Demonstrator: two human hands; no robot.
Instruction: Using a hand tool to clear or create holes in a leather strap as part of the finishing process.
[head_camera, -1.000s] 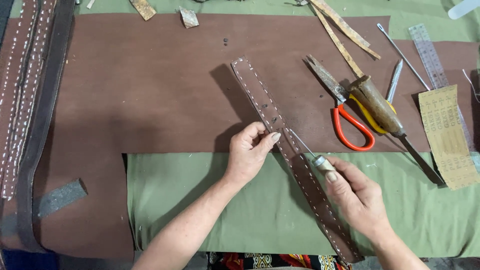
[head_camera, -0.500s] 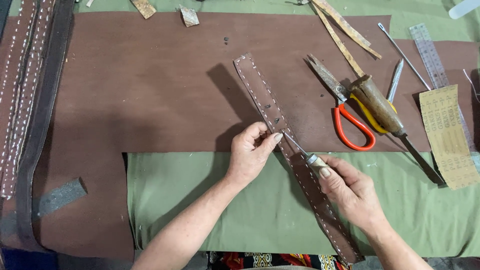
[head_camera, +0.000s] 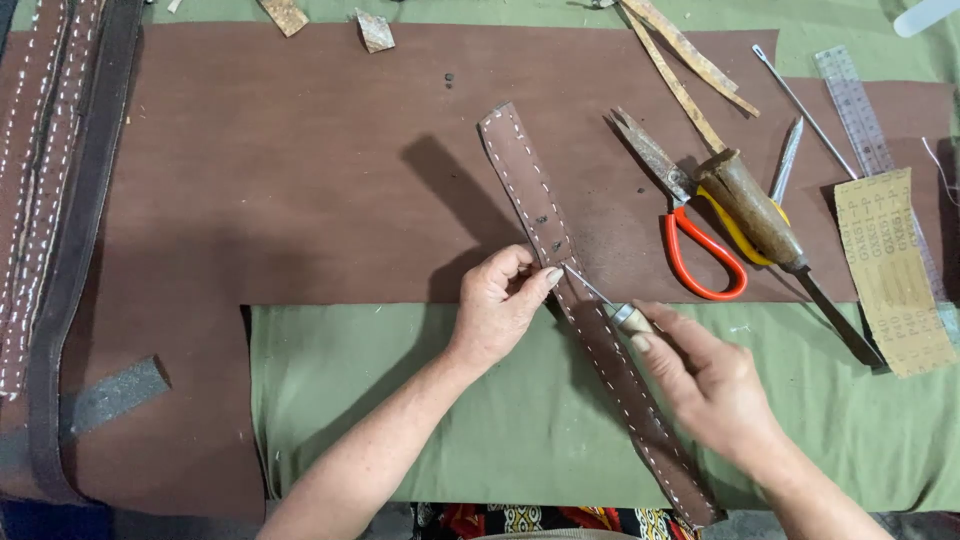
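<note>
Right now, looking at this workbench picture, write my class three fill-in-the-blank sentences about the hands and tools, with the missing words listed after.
1. The left hand pinches the stitched leather strap, whose stitches are ____ in colour.
2. The right hand holds an awl, its tip against the ____.
3. The scissors lying on the brown leather sheet have ____ handles.

Missing words: white; strap; red

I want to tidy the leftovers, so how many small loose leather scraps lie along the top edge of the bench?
2: one tan scrap at top, cut by the frame edge, and one paler scrap just right of it. More may lie outside the frame.
</note>
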